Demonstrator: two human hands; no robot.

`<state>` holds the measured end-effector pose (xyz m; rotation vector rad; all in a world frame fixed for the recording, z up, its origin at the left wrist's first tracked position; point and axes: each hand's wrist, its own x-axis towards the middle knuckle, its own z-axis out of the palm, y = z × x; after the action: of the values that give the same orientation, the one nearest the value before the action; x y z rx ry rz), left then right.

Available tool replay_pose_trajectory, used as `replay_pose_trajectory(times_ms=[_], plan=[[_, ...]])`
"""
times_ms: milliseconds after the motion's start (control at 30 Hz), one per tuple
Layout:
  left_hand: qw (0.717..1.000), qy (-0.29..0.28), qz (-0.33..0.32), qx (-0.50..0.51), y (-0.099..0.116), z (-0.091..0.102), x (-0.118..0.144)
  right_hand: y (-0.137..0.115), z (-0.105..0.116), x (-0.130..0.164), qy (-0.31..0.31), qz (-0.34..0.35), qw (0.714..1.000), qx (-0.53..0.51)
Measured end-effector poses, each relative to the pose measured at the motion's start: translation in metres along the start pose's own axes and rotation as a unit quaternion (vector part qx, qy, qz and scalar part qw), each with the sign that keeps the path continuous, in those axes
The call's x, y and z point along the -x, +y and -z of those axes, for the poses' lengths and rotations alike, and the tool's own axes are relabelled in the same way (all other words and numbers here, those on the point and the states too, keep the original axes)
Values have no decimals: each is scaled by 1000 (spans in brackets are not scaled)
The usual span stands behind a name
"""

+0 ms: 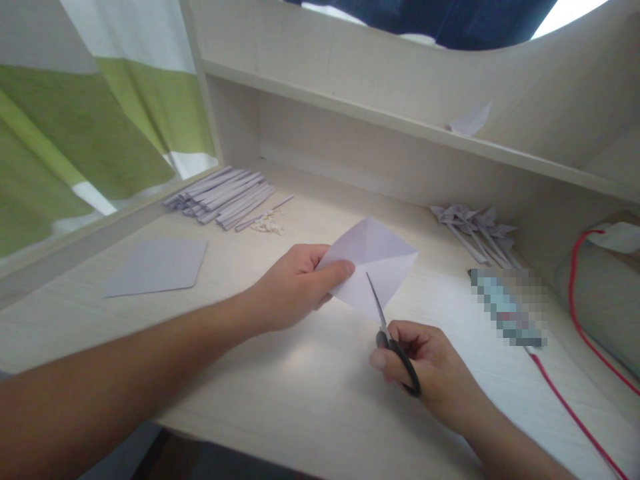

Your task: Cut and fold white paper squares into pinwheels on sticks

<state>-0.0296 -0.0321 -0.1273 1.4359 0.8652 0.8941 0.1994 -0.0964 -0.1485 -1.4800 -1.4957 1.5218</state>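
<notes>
My left hand (295,287) pinches a folded white paper (373,263) by its left corner and holds it up over the desk. My right hand (425,363) grips black-handled scissors (393,337). The blades point up and lie against the paper's lower edge. The paper shows crease lines that meet near its top.
A flat white sheet (157,267) lies on the pale wooden desk (280,393) at the left. A stack of paper strips (225,195) and small scraps sit at the back. Folded paper pieces (475,230) lie at the right, beside a blurred object (507,307) and a red cord (575,413).
</notes>
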Motion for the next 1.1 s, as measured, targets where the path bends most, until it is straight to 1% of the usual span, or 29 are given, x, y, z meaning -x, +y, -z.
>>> replay_pose_trajectory(times_ms=[100, 233, 333, 467, 533, 600, 667, 733, 800, 833, 867, 900, 933, 1000, 1033, 1067, 1100], plan=[[1000, 0, -1, -2, 1, 0, 1, 2, 0, 0, -7, 1, 1000, -6], [1000, 10, -6, -1, 4, 2, 0, 3, 1, 1, -38, -12, 999, -30], [999, 38, -10, 3, 8, 6, -3, 3, 3, 1, -56, -16, 998, -20], [997, 81, -5, 1, 12, 11, -7, 1, 10, 0, -48, -4, 999, 15], [996, 91, 0, -2, 11, 12, -8, 1, 16, -1, -31, 9, 999, 27], [995, 96, 10, -2, 10, 12, -10, 0, 23, -2, 1, 34, 999, 36], [996, 92, 20, -9, 8, 12, -11, 1, 30, -4, 45, 62, 996, 50], [996, 84, 21, -32, 7, 13, -11, 2, 36, -6, 107, 97, 988, 53], [995, 65, 21, -73, 6, 14, -11, 3, 37, -9, 186, 137, 972, 37], [994, 47, 24, -99, 5, 15, -10, 4, 36, -10, 222, 157, 962, 24], [992, 19, 29, -125, 5, 15, -9, 4, 34, -10, 248, 173, 953, 12], [988, -17, 36, -151, 4, 15, -7, 4, 31, -10, 260, 185, 948, 4], [982, -57, 45, -174, 3, 14, -5, 5, 27, -10, 257, 190, 947, -3], [969, -124, 60, -207, 2, 11, -2, 5, 19, -7, 232, 186, 955, -9], [964, -145, 66, -215, 2, 10, 0, 5, 16, -6, 213, 178, 961, -9], [961, -155, 71, -216, 1, 8, 1, 6, 13, -4, 198, 170, 965, -7], [963, -152, 71, -211, 1, 7, 1, 6, 11, -3, 189, 162, 969, -4]])
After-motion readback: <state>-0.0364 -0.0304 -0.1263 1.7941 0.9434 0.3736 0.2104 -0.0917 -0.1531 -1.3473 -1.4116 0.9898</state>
